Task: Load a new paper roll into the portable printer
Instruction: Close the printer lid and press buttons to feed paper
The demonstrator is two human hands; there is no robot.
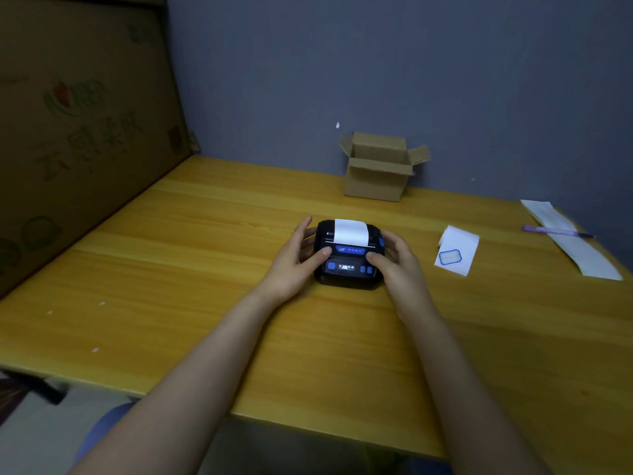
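ok, printer [348,255] flat on table [205,303], paper [350,232] sticking out the top. left hand [295,260] and right hand [397,258] clasp its sides, thumbs pressed on the lid.

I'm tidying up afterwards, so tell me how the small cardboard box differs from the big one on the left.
The small cardboard box stands at the table's back by the wall, flaps open and plain. The big cardboard box rises along the table's left edge, far taller, with printed graphics. Both are brown cardboard.

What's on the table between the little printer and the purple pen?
A white paper slip with a blue outlined shape lies between the printer and the pen, seen in the head view.
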